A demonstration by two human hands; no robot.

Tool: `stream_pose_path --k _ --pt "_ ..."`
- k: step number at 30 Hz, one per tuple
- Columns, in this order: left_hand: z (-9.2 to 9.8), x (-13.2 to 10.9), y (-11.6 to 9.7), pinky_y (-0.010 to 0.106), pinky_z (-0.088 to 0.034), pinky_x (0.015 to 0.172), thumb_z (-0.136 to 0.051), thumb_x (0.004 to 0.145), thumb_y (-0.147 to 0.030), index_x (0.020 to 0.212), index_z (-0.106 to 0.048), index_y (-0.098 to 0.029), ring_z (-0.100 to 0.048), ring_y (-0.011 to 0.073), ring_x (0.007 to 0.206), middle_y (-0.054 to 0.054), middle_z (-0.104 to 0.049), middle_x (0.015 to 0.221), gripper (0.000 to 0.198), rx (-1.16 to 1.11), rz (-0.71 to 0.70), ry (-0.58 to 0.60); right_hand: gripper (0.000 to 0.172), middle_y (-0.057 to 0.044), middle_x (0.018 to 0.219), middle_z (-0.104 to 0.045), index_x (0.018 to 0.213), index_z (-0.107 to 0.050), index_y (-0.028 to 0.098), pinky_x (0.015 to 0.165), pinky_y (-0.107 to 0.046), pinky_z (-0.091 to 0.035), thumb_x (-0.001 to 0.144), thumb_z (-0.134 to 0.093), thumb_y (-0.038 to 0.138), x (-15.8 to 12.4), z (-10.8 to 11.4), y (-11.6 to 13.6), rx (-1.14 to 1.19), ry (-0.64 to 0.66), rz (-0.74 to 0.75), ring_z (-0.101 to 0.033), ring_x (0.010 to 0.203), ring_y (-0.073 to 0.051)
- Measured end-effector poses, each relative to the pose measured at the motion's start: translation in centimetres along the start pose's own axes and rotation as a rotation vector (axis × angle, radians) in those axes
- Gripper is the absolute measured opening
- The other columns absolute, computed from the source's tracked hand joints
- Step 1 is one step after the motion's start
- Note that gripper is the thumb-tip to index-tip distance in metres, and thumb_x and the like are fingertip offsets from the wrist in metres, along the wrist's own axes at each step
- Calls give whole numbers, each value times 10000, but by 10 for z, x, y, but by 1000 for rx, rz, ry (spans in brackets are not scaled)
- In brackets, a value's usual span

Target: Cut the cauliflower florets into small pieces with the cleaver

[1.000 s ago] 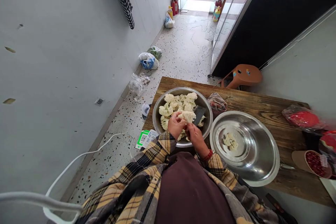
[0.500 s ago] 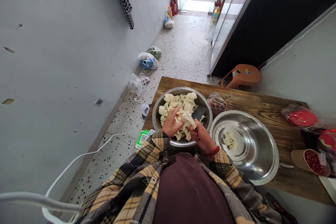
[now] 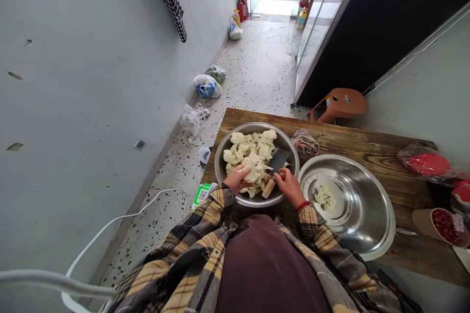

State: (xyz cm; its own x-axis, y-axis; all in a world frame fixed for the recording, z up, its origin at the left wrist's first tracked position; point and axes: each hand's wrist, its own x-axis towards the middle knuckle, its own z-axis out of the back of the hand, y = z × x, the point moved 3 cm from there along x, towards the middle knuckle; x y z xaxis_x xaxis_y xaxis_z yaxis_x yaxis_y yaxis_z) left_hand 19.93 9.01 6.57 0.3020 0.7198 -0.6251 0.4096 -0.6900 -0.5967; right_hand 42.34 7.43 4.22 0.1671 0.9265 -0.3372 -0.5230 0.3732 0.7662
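A steel bowl (image 3: 223,154) full of white cauliflower florets (image 3: 253,144) stands on the left end of the wooden table (image 3: 352,144). My left hand (image 3: 236,182) is closed on a large cauliflower piece (image 3: 253,168) above the bowl's near side. My right hand (image 3: 290,187) rests beside the wooden handle of a cleaver (image 3: 275,168) that lies in the bowl; its fingers are curled by the handle, and whether they grip it is unclear. To the right a larger steel bowl (image 3: 370,215) holds a few cut florets (image 3: 325,197).
Plastic bags of red food (image 3: 426,164) and a cup of red berries (image 3: 442,227) sit at the table's right end; another bag (image 3: 304,144) lies behind the bowls. A brown stool (image 3: 340,103) stands beyond the table. Bags (image 3: 207,85) and a white cable (image 3: 121,215) lie on the floor.
My right hand has let go of the cauliflower piece and moved right, beside the cleaver handle. My left hand keeps the piece and has lowered it toward the bowl.
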Motion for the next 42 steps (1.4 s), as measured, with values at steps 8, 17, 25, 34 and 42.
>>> stream_pose_path --k 8,17,25,34,42 --pt "2 -1 0 368 -602 693 -798 646 -293 1033 -583 -129 -707 239 799 125 -701 978 472 -110 71 71 421 -164 1130 -607 1162 -453 156 817 -376 -470 818 -542 381 -6 -31 6 -265 -145 102 -607 1009 -265" --pt "19 11 4 343 -582 592 -818 598 -205 940 -561 -158 -672 208 705 49 -677 853 430 39 -15 -42 604 -93 1050 -623 1408 -308 177 726 -326 -524 853 -516 295 -47 13 42 -28 -309 291 -626 802 -178" --pt "9 18 10 322 -582 621 -848 569 -319 888 -631 -171 -652 196 770 63 -682 872 414 147 -37 34 284 -58 958 -617 1089 -626 215 747 -265 -493 969 -394 328 -64 4 64 -319 -160 495 -613 869 -168" --pt "-14 2 -3 295 -542 526 -798 592 -342 855 -714 -150 -641 200 681 76 -707 857 336 468 -272 63 317 -55 879 -657 1229 -601 256 662 -251 -460 948 -457 231 -65 -21 77 -733 -106 551 -619 772 -174" --pt "-15 0 -6 289 -527 466 -756 593 -312 754 -653 -159 -594 167 567 40 -651 712 245 567 -335 10 270 -64 1000 -710 1161 -621 216 747 -251 -482 932 -481 192 -59 -22 61 -687 -77 536 -656 881 -174"
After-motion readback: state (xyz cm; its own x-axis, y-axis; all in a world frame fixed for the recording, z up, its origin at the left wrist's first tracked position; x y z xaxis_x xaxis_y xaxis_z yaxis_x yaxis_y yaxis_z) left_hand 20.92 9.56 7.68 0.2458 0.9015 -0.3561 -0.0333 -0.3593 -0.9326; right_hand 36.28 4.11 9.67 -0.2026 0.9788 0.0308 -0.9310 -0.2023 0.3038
